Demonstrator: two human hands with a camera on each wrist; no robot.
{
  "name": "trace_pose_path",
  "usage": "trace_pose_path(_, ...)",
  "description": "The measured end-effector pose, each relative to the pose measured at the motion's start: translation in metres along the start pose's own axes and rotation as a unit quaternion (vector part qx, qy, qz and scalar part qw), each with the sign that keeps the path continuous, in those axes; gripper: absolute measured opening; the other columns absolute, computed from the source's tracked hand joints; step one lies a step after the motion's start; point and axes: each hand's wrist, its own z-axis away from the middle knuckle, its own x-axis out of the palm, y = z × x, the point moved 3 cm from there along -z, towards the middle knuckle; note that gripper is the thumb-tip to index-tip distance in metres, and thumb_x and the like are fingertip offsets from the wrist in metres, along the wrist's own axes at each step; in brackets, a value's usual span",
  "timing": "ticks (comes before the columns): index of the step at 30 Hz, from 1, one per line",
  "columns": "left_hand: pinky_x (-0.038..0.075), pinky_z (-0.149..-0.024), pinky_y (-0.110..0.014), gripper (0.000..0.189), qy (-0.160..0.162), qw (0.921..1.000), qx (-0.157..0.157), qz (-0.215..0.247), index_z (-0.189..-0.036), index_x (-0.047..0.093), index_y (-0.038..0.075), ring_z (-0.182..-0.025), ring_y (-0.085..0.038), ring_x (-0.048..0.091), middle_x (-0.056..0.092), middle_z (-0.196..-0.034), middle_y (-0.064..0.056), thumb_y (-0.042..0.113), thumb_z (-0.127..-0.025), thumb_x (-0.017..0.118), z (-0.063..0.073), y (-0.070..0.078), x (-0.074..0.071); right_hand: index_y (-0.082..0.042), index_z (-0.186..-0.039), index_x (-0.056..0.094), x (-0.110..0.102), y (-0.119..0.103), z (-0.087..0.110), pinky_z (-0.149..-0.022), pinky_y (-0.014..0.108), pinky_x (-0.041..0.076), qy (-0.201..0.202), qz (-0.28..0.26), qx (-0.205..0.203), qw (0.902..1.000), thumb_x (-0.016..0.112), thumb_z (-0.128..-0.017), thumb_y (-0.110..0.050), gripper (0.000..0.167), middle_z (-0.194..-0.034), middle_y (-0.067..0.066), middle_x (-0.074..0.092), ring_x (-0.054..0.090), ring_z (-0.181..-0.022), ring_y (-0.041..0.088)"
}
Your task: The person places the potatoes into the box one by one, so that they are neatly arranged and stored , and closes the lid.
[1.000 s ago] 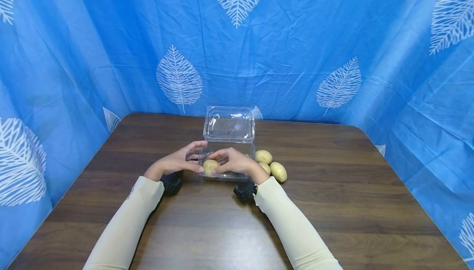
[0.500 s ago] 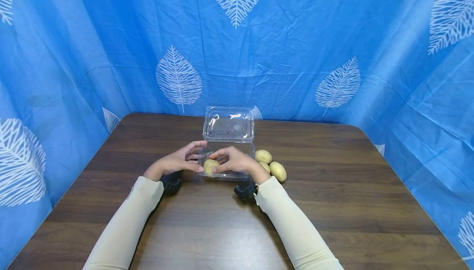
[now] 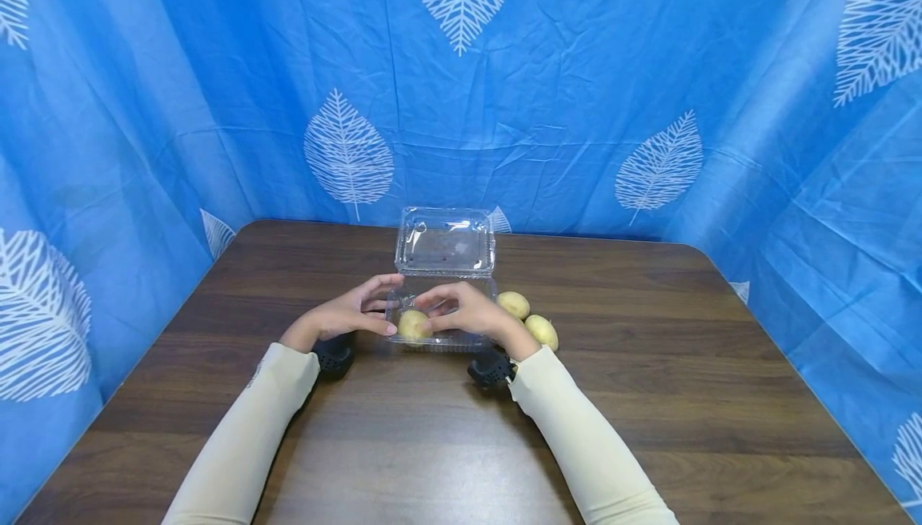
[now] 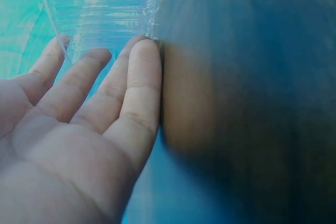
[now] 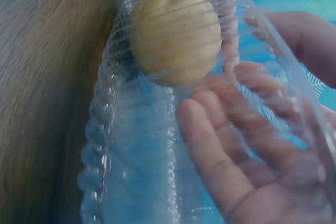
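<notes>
A clear plastic clamshell box (image 3: 464,342) stands on the table with its lid (image 3: 446,241) raised at the back. One pale yellow potato (image 3: 412,323) lies in the box's front left corner. My left hand (image 3: 350,310) touches the left wall with extended fingers; in the left wrist view its fingertips (image 4: 144,59) meet the ribbed plastic. Inside the box, my right hand (image 3: 464,309) is beside the potato, holding nothing. The right wrist view shows its loosely bent fingers (image 5: 212,145) through the clear wall, just short of the potato (image 5: 176,35) or barely touching it.
More potatoes lie right of the box, one at the back (image 3: 513,304) and one further right (image 3: 542,332); the right wrist covers part of this group. Brown wood table (image 3: 403,445) surrounds everything. A blue leaf-print curtain (image 3: 504,125) hangs behind it.
My right hand has drawn slightly to the right, away from the potato in the box, letting it go. That potato sits a little further right. My left hand has stayed still.
</notes>
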Motion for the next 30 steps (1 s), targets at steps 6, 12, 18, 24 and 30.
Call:
trace_pose_path(6, 0.029, -0.123, -0.070, 0.100, -0.003, 1.0000, 0.001, 0.003, -0.170, 0.013, -0.001, -0.158, -0.059, 0.019, 0.010, -0.176, -0.030, 0.011, -0.095, 0.079, 0.000, 0.001, 0.001, 0.012, -0.137, 0.065, -0.006, -0.001, 0.009, -0.099, 0.035, 0.058, 0.033, -0.014, -0.013, 0.9993, 0.074, -0.098, 0.001, 0.042, -0.131, 0.030, 0.070, 0.072, -0.107, 0.023)
trace_pose_path(12, 0.029, -0.123, -0.070, 0.101, -0.001, 1.0000, 0.003, -0.004, -0.169, 0.014, -0.002, -0.158, -0.059, 0.020, 0.011, -0.176, -0.030, 0.013, -0.095, 0.081, -0.001, 0.001, 0.001, 0.011, -0.136, 0.066, -0.011, 0.000, 0.018, -0.098, 0.034, 0.058, 0.052, -0.030, -0.029, 0.9978, 0.073, -0.099, 0.003, 0.039, -0.131, 0.033, 0.069, 0.071, -0.105, 0.019)
trace_pose_path(18, 0.028, -0.124, -0.069, 0.101, 0.000, 1.0000, 0.004, -0.007, -0.169, 0.015, -0.002, -0.157, -0.058, 0.021, 0.012, -0.175, -0.030, 0.013, -0.094, 0.081, -0.001, 0.001, 0.001, 0.015, -0.135, 0.064, -0.017, 0.001, 0.026, -0.100, 0.036, 0.057, 0.066, -0.031, -0.058, 0.9957, 0.073, -0.097, 0.004, 0.041, -0.129, 0.036, 0.068, 0.070, -0.107, 0.022)
trace_pose_path(24, 0.028, -0.124, -0.068, 0.102, 0.000, 1.0000, 0.003, -0.005, -0.169, 0.015, -0.002, -0.158, -0.057, 0.022, 0.013, -0.176, -0.030, 0.014, -0.094, 0.082, -0.001, 0.000, 0.001, 0.017, -0.136, 0.062, -0.024, 0.002, 0.033, -0.100, 0.033, 0.058, 0.068, -0.053, -0.062, 0.9944, 0.072, -0.096, 0.008, 0.042, -0.130, 0.037, 0.067, 0.066, -0.116, 0.054)
trace_pose_path(30, 0.029, -0.124, -0.068, 0.103, -0.001, 1.0000, 0.005, -0.002, -0.170, 0.014, -0.002, -0.158, -0.057, 0.022, 0.012, -0.175, -0.031, 0.014, -0.094, 0.083, 0.000, -0.001, 0.000, 0.016, -0.137, 0.062, -0.032, 0.005, 0.042, -0.099, 0.030, 0.058, 0.073, -0.068, -0.049, 0.9938, 0.074, -0.095, 0.006, 0.044, -0.131, 0.034, 0.069, 0.070, -0.115, 0.042)
